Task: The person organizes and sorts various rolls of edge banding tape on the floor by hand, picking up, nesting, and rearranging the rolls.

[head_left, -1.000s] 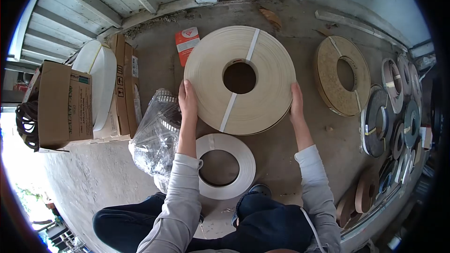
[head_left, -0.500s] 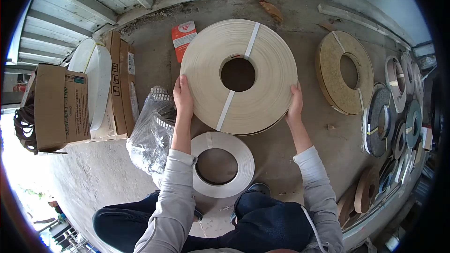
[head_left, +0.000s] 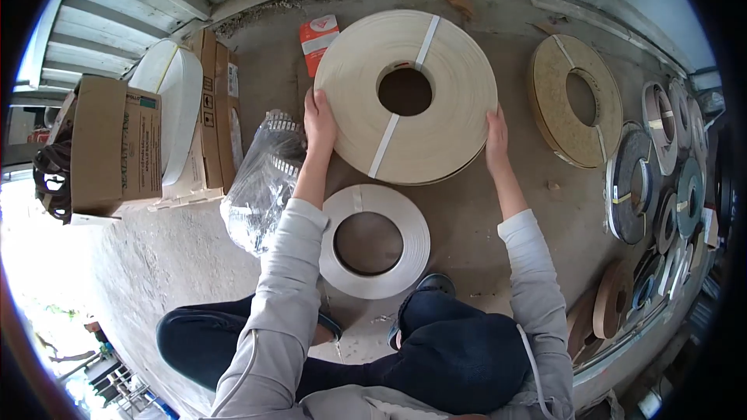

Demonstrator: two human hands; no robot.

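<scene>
Between my two hands is a large cream-coloured roll (head_left: 346,93) with a round centre hole and white straps across its ring. My left hand (head_left: 320,122) grips its left edge, with the thumb side against the rim. On the opposite edge, my right hand (head_left: 496,140) holds the rim with its fingers pointing up. Parts of the fingers of both hands are hidden by the roll. A smaller white roll (head_left: 416,241) lies flat on the floor nearer my feet. An orange and white card (head_left: 318,37) lies just beyond the large roll's upper left edge.
Cardboard boxes (head_left: 140,144) and a white roll (head_left: 180,109) stand at the left. Beside my left forearm lies a clear plastic bundle (head_left: 261,187). A tan roll (head_left: 548,101) is at the right, with several more rolls (head_left: 630,222) along the far right.
The whole view has shifted, so the floor items appear higher in it. Both hands still hold the large roll, which keeps nearly the same place over the floor.
</scene>
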